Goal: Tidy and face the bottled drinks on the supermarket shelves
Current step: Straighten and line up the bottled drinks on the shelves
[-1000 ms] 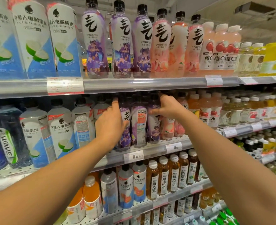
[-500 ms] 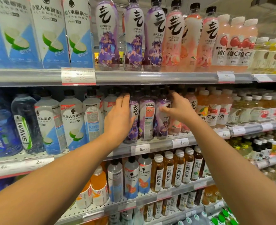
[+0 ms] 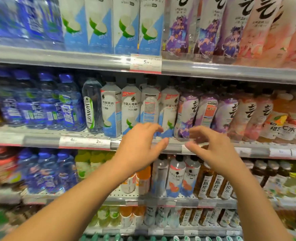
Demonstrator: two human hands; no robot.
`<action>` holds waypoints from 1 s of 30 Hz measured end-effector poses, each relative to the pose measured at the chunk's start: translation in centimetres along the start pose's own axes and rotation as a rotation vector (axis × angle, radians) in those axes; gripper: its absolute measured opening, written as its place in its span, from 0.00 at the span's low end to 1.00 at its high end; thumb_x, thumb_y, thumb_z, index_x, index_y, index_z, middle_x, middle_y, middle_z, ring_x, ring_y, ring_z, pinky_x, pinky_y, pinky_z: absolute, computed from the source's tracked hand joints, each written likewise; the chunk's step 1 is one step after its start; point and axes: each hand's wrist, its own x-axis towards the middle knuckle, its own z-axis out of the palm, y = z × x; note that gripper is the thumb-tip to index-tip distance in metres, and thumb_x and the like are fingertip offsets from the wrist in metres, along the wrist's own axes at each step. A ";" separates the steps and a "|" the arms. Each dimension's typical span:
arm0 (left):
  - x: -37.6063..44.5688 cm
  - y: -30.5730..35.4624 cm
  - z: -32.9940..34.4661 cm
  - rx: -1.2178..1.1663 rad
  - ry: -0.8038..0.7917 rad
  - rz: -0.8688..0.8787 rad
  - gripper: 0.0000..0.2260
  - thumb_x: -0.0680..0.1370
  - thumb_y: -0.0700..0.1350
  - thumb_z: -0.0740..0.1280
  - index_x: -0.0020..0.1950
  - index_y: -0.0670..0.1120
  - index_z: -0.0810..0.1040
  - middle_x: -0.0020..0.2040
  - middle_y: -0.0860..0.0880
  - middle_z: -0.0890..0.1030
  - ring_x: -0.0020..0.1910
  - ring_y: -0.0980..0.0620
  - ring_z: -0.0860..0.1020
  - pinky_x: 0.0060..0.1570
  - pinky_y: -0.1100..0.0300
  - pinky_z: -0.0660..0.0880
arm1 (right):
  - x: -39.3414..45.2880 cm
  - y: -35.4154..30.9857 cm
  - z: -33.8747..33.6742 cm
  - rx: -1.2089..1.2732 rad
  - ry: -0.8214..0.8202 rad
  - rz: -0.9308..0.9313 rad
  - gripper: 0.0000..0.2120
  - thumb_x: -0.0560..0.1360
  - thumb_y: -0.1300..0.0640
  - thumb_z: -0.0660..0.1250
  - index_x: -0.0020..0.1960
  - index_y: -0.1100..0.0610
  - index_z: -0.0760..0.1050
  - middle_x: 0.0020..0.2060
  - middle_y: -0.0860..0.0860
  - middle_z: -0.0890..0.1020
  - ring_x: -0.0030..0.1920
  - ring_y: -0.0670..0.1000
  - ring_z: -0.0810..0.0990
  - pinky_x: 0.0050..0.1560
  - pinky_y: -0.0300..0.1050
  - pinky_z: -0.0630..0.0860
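Here, hands: the left hand (image 3: 140, 145) and right hand (image 3: 213, 150) hang at mid-frame before the middle shelf edge (image 3: 84, 142), fingers loosely curled, grasping nothing.
Between the hands: a small gap; thumbs point toward each other, not touching.
White-and-blue bottles (image 3: 131, 108): middle shelf, centre, just above the left hand; one of them (image 3: 149, 103) shows its back label.
Purple bottles (image 3: 187, 112): right of those, above the right hand; one (image 3: 207, 108) also turned back-out.
Blue bottles (image 3: 39, 103): left of frame, blurred.
Price tag (image 3: 145, 63): upper shelf edge, top centre.
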 end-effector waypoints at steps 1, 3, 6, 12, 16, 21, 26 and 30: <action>-1.2 -0.7 -0.6 0.004 -0.021 -0.020 0.21 0.80 0.64 0.59 0.66 0.53 0.76 0.63 0.56 0.79 0.64 0.54 0.74 0.61 0.55 0.71 | -0.4 -0.7 0.9 0.036 -0.039 -0.003 0.16 0.76 0.47 0.74 0.62 0.47 0.79 0.53 0.38 0.83 0.50 0.35 0.81 0.47 0.32 0.78; -3.6 -2.0 -1.8 0.006 -0.052 -0.056 0.24 0.78 0.67 0.57 0.64 0.54 0.78 0.61 0.57 0.80 0.62 0.54 0.75 0.61 0.54 0.72 | -1.2 -1.9 2.8 0.100 -0.111 0.006 0.16 0.76 0.46 0.74 0.62 0.46 0.78 0.53 0.39 0.83 0.51 0.37 0.82 0.50 0.38 0.81; -6.3 -4.1 -3.4 0.046 -0.090 -0.106 0.27 0.73 0.69 0.53 0.61 0.56 0.78 0.58 0.57 0.81 0.59 0.54 0.77 0.58 0.51 0.75 | -1.3 -3.5 5.3 0.109 -0.171 -0.005 0.14 0.75 0.45 0.73 0.60 0.43 0.79 0.53 0.38 0.83 0.51 0.36 0.82 0.52 0.39 0.79; -5.5 -7.3 -6.3 0.155 -0.124 -0.077 0.23 0.76 0.64 0.59 0.68 0.56 0.74 0.65 0.56 0.78 0.64 0.51 0.75 0.62 0.49 0.74 | 4.1 -6.1 6.0 0.035 0.031 -0.032 0.16 0.77 0.50 0.73 0.64 0.49 0.79 0.51 0.44 0.83 0.43 0.36 0.81 0.46 0.31 0.73; -2.9 -7.7 -6.9 0.313 -0.078 0.044 0.25 0.79 0.58 0.65 0.75 0.53 0.68 0.79 0.51 0.65 0.75 0.46 0.64 0.70 0.46 0.69 | 11.6 -6.1 3.5 -0.185 0.265 0.001 0.22 0.77 0.53 0.71 0.68 0.58 0.75 0.59 0.57 0.81 0.55 0.56 0.81 0.58 0.53 0.77; 0.6 -7.5 -6.3 0.495 -0.097 0.117 0.32 0.80 0.58 0.62 0.82 0.53 0.54 0.84 0.48 0.45 0.82 0.44 0.46 0.77 0.44 0.57 | 17.1 -7.2 0.9 -0.417 0.016 0.224 0.17 0.77 0.48 0.70 0.52 0.60 0.73 0.47 0.58 0.80 0.50 0.62 0.82 0.45 0.54 0.79; 3.4 -8.2 -5.3 0.554 -0.109 0.103 0.36 0.80 0.58 0.62 0.83 0.53 0.49 0.83 0.47 0.40 0.82 0.43 0.42 0.79 0.43 0.52 | 18.5 -7.5 -0.3 -0.203 -0.189 0.278 0.21 0.74 0.52 0.77 0.60 0.56 0.71 0.48 0.55 0.81 0.35 0.50 0.86 0.29 0.42 0.81; 3.9 -8.8 -4.4 0.573 -0.107 0.095 0.36 0.80 0.59 0.62 0.83 0.53 0.48 0.83 0.47 0.38 0.82 0.44 0.43 0.79 0.42 0.54 | 18.6 -6.7 -0.7 -0.361 -0.193 0.168 0.28 0.72 0.45 0.78 0.64 0.58 0.73 0.53 0.55 0.82 0.46 0.54 0.85 0.48 0.54 0.84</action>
